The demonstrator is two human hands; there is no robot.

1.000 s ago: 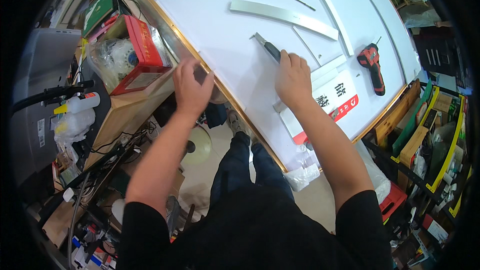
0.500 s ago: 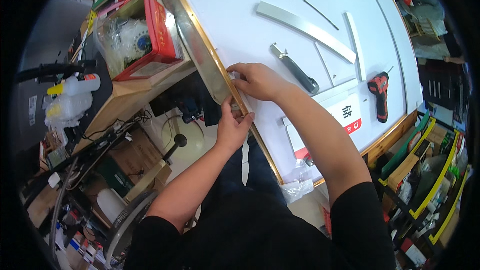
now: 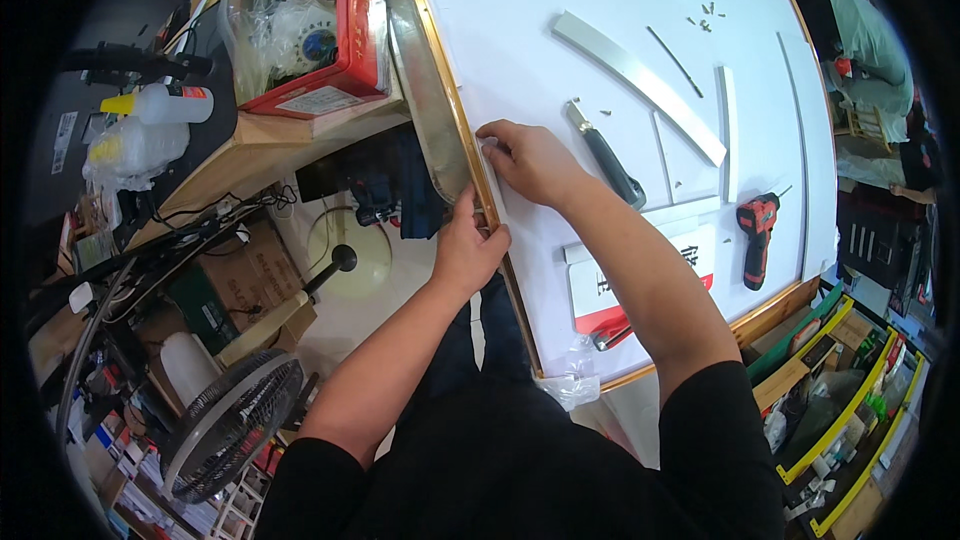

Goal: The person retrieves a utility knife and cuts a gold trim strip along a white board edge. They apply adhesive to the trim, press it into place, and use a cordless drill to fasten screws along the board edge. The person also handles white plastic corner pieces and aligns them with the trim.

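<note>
A white-topped table [image 3: 500, 0] with a gold-coloured edge trim [image 3: 443, 50] stretches out ahead. My left hand [image 3: 466, 252] grips this edge from outside, thumb on top and fingers partly hidden behind the trim. Just farther along, my right hand [image 3: 538, 166] rests on the tabletop with its fingers curled against the inner side of the trim. Whatever sits between those fingertips is hidden. Right of that hand lies a black-handled utility knife [image 3: 610, 162]. A white sign with a red band [image 3: 590, 290] lies partly under my right forearm.
A red and black cordless drill [image 3: 758, 240] lies at the right, near flat metal strips [image 3: 640, 85] and small screws [image 3: 706, 20]. Left of the table stand a red tin box [image 3: 360, 30], a spray bottle [image 3: 170, 103] and a fan [image 3: 230, 425]. Shelves [image 3: 850, 390] fill the lower right.
The view has shifted, so the table's contents appear farther right and lower. Both hands keep nearly the same hold at the edge, with the right fingers slightly shifted along it.
</note>
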